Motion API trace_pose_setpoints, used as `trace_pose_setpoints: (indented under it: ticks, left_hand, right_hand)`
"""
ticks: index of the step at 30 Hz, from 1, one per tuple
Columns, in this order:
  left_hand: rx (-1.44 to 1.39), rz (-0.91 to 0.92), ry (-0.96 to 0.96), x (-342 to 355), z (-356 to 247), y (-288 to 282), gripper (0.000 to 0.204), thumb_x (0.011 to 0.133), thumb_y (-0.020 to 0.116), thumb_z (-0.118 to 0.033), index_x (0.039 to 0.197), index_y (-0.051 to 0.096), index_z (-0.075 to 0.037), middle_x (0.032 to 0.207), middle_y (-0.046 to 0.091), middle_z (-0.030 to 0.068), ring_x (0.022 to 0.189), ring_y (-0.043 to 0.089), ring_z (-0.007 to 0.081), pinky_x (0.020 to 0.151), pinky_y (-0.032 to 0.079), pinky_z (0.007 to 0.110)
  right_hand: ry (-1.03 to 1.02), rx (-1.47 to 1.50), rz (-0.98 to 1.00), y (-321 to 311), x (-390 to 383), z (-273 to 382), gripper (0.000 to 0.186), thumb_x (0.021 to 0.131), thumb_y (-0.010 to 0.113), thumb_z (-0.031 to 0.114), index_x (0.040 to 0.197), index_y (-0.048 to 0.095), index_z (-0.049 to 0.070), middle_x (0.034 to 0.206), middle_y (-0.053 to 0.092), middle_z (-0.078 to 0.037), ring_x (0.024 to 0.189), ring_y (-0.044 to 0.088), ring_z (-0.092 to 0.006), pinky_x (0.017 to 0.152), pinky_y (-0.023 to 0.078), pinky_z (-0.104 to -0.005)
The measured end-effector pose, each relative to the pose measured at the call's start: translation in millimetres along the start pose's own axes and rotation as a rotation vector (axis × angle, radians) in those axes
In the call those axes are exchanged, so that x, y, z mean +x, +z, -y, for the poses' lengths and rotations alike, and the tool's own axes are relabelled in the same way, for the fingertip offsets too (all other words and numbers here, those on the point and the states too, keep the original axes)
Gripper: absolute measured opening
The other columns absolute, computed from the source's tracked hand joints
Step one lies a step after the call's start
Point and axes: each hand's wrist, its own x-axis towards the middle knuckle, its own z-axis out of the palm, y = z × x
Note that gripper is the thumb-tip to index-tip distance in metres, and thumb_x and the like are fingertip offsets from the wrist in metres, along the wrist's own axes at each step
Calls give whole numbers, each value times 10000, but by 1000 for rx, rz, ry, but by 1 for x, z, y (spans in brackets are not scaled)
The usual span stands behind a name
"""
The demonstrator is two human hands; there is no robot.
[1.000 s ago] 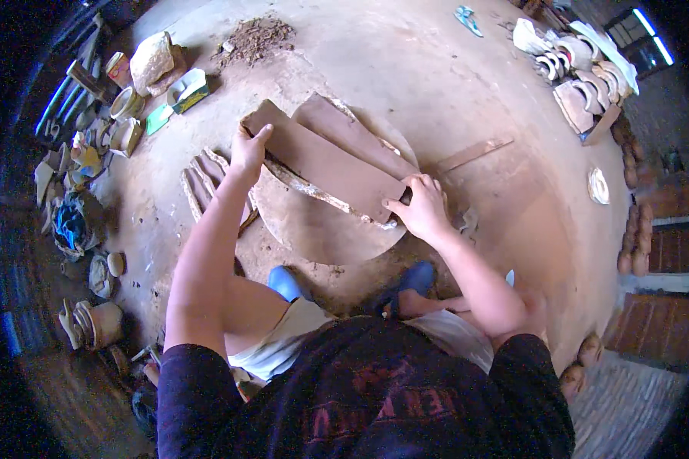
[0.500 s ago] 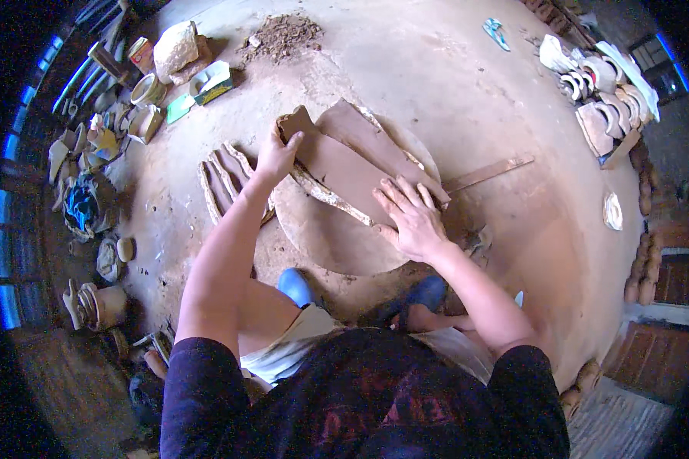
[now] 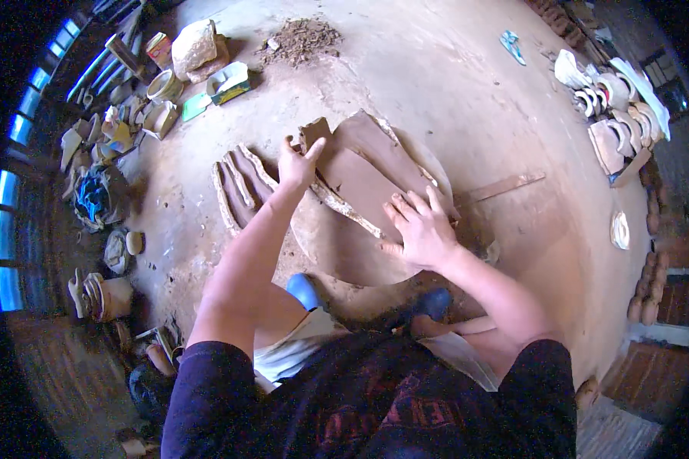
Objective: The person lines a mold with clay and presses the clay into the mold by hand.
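Two long brown clay slabs with ragged, pale-crusted edges lie side by side on a round board. The nearer clay slab [image 3: 354,183] has a curled-up far left end. My left hand [image 3: 297,164] is at that end, thumb and forefinger apart; its other fingers are partly hidden. At the slab's near right end, my right hand [image 3: 427,236] rests with fingers spread, palm down. The farther clay slab [image 3: 371,145] reaches toward the right hand's fingertips. The bare near part of the round board [image 3: 344,256] shows below the slabs.
Several crusted clay strips [image 3: 241,180] lie left of the board. A flat wooden stick [image 3: 505,186] extends to its right. Dry clay crumbs [image 3: 302,42] are heaped farther off. Containers and a green-yellow box [image 3: 228,83] stand far left; curved pale pieces [image 3: 620,115] are stacked far right.
My left thumb and fingers have spread apart at the slab's curled end, which they gripped before. My right hand stays on the near end, fingers more spread. The whole view has shifted slightly.
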Motion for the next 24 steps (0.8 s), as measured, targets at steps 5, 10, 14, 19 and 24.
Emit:
trace_pose_setpoints:
  ticks: [5, 10, 14, 19, 24]
  left_hand:
    - [-151, -155, -76, -46, 13, 4, 868, 1034, 461, -599, 1541, 338, 95, 1450, 537, 316, 1354, 535, 380, 1143, 398, 423]
    - [143, -145, -33, -96, -25, 20, 796, 1042, 478, -445, 1587, 250, 88, 1558, 414, 317, 1484, 374, 412, 1245, 267, 438]
    - [-105, -155, -18, -92, -20, 30, 756, 1037, 500, -371, 1585, 244, 82, 1586, 374, 308, 1492, 359, 414, 1241, 271, 433]
    - [-47, -261, -3, -89, -28, 19, 757, 997, 531, -436, 1506, 400, 109, 1495, 494, 328, 1409, 460, 456, 1202, 329, 476]
    - [-72, -223, -31, -80, -28, 16, 752, 991, 561, -439, 1521, 410, 73, 1483, 519, 308, 1392, 493, 428, 1188, 355, 464]
  right_hand:
    - [-95, 369, -281, -22, 89, -11, 762, 932, 582, 642, 1420, 600, 57, 1442, 599, -200, 1342, 536, -454, 1152, 294, -680]
    - [-68, 197, -470, -34, 184, -19, 677, 1040, 453, 583, 1614, 371, 235, 1658, 349, -170, 1518, 308, -450, 1187, 231, -690]
    - [-50, 60, 41, 63, 179, -5, 755, 1054, 377, 587, 1637, 285, 116, 1707, 247, -170, 1567, 228, -388, 1191, 143, -713]
    - [-44, 276, -39, 28, 216, -4, 584, 1048, 487, 511, 1392, 594, 52, 1461, 571, -187, 1319, 565, -347, 1069, 410, -573]
    - [87, 1945, -363, 5, 282, -16, 667, 1019, 497, 674, 818, 644, 56, 619, 555, -14, 512, 522, -132, 502, 440, -309]
